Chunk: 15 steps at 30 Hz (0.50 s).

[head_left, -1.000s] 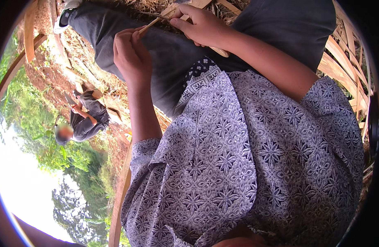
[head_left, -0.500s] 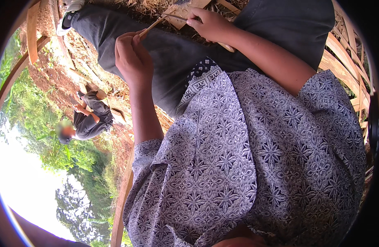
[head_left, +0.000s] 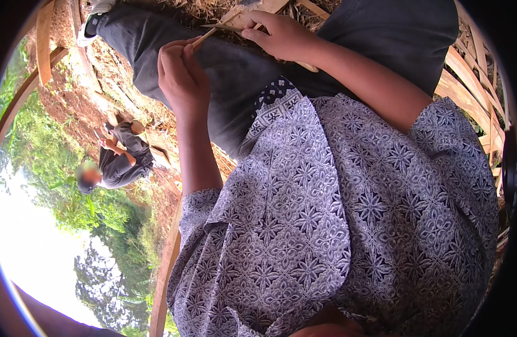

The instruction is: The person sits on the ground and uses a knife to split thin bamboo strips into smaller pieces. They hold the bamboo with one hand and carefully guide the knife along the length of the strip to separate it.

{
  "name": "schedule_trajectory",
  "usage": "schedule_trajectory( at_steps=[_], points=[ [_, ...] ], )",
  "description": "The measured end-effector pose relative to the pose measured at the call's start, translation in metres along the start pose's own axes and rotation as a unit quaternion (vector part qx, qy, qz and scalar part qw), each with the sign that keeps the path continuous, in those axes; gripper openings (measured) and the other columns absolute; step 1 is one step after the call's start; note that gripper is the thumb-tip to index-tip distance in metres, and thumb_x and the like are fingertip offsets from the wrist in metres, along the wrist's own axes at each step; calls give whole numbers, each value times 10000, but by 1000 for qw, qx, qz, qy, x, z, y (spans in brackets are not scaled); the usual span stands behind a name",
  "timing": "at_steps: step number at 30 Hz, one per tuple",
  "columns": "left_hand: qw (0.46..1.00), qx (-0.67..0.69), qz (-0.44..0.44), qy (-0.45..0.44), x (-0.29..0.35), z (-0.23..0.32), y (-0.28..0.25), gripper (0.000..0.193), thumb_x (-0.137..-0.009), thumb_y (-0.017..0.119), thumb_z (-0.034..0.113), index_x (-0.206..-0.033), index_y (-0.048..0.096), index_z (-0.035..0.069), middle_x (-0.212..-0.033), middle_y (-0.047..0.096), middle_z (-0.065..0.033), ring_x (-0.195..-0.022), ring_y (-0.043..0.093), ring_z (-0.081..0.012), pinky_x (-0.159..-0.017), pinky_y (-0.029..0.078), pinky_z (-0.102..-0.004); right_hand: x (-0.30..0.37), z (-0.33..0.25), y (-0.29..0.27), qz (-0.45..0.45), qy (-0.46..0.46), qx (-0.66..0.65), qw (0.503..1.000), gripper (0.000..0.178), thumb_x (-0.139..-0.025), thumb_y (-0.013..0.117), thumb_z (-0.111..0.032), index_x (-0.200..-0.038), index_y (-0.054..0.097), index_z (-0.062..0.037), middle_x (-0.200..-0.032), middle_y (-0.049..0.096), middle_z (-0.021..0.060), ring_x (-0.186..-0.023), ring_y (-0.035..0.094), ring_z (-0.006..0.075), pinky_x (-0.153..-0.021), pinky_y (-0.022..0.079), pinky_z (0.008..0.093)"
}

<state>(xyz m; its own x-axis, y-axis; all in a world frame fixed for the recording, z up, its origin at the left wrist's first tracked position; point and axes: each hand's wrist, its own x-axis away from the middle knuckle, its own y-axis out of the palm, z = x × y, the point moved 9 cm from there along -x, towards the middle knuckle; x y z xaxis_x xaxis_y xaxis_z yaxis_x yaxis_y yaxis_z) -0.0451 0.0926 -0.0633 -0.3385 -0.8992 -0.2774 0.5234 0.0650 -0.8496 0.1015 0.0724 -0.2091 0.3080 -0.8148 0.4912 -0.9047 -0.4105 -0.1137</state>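
A thin stick (head_left: 205,38) is held over the lap between both hands.
It is pinched by the left hand (head_left: 182,73) fingers for steadiness; the right hand (head_left: 281,36) is clenched around a blade (head_left: 222,26).

The thin bamboo strip (head_left: 205,37) is being partly hidden inside the left hand (head_left: 182,76). At twelve o'clock, the blade (head_left: 222,26) is being covered by the right hand (head_left: 281,35).
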Motion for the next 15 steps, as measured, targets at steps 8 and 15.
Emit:
schedule_trajectory(
  at_steps=[8,15],
  points=[
    [1000,-5,-1,7,1,-2,0,97,-1005,554,-3,-919,516,23,-943,681,-133,-833,654,-311,-725,528,-400,-13,35,0,38,12,27,999,244,-1027,590,-340,-1124,600,-117,-615,597,27,-467,604,155,-453,460,309],
    [1000,-2,0,-4,2,-4,0,93,-1009,551,7,-922,524,24,-939,680,-125,-840,652,-312,-731,528,-405,-5,9,-4,37,13,-30,999,247,-1038,581,-349,-1151,609,-132,-654,613,20,-497,612,135,-459,471,307]
  ],
)
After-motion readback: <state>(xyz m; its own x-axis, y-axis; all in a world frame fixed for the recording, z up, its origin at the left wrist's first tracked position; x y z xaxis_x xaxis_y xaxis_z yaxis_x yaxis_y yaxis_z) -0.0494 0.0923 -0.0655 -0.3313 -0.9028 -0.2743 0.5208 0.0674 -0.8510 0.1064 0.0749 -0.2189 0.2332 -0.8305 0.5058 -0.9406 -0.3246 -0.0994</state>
